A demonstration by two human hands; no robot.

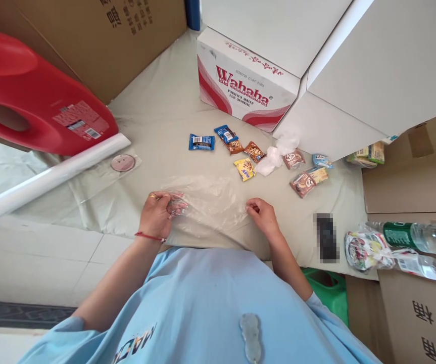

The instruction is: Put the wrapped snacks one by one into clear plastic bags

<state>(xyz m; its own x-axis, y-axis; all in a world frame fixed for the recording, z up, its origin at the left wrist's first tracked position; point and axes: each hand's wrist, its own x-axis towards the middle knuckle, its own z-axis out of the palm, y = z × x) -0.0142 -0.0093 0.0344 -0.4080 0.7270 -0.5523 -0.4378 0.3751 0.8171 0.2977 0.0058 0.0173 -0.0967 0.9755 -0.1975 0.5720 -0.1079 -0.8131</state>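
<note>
A clear plastic bag (213, 202) is spread between my two hands, low over the pale cloth (157, 126). My left hand (159, 207) is closed on the bag's left end, some of the film lying over its fingers. At the bag's right edge, my right hand (260, 213) pinches the film. Small wrapped snacks lie beyond the bag: a blue packet (201, 142), a yellow packet (244, 169) and several brown ones, among them a brown packet (303, 184) at the right. Crumpled white plastic (269, 161) sits among them.
A Wahaha water carton (246, 83) stands at the back. On the left are a red jug (39, 96), a white roll (58, 174) and a pink disc (123, 163). To the right lie a blurred-out dark object (327, 237) and plastic bottles (426, 236).
</note>
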